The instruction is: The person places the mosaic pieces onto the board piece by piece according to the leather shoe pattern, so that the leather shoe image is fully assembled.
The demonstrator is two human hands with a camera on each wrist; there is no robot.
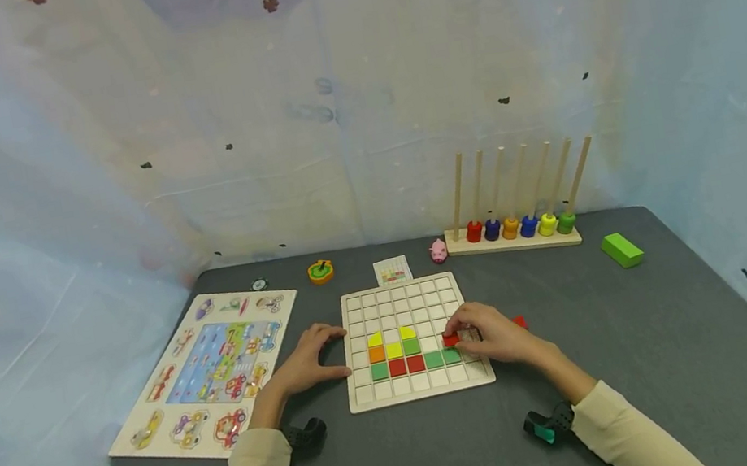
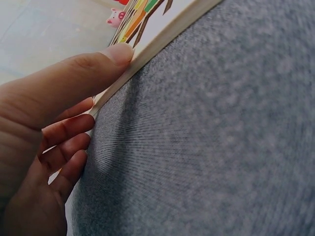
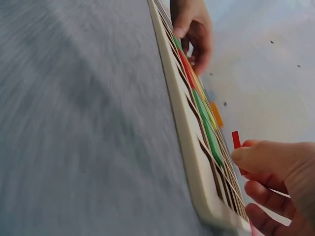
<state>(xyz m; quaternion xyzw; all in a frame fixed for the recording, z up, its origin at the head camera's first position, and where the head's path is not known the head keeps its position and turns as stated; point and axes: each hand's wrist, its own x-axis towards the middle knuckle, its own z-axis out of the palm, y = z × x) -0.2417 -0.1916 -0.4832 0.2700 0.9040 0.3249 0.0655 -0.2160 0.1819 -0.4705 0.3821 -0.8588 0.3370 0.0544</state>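
Observation:
A wooden grid board (image 1: 363, 394) lies in the middle of the table, with green, red, yellow and orange tiles set in its cells. My left hand (image 1: 306, 360) rests along the board's left edge; in the left wrist view its thumb (image 2: 118, 54) touches the rim and its fingers reach along the side. My right hand (image 1: 493, 335) pinches a small red tile (image 1: 450, 340) over the right part of the grid, above a green tile (image 1: 451, 355). The right wrist view shows this red tile (image 3: 236, 140) raised off the board between thumb and fingers.
Behind the board lie a pattern card (image 1: 392, 270) and a pink pig (image 1: 438, 251). A peg rack with coloured rings (image 1: 516, 244) stands at the back right, near a green block (image 1: 621, 250). A picture puzzle (image 1: 150, 402) lies left. Something red (image 1: 520, 321) shows behind my right hand.

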